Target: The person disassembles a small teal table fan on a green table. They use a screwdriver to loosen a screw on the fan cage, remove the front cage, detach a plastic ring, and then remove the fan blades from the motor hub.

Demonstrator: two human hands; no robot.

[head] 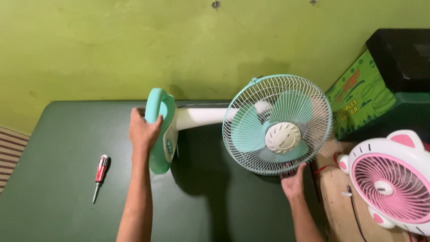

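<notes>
A teal and white desk fan lies on its side on a dark green table (53,134). My left hand (142,130) grips the edge of the fan's round teal base (157,134). A white stem (199,117) runs from the base to the round wire cage (277,124), which faces me with teal blades behind it. Under the cage's lower rim, my right hand (293,181) supports it with fingers spread against the wire.
A red and white screwdriver (100,175) lies on the table at the left. A pink and white small fan (394,181) sits at the right on a wooden surface. A green printed box (358,96) and a black box (403,56) stand against the green wall.
</notes>
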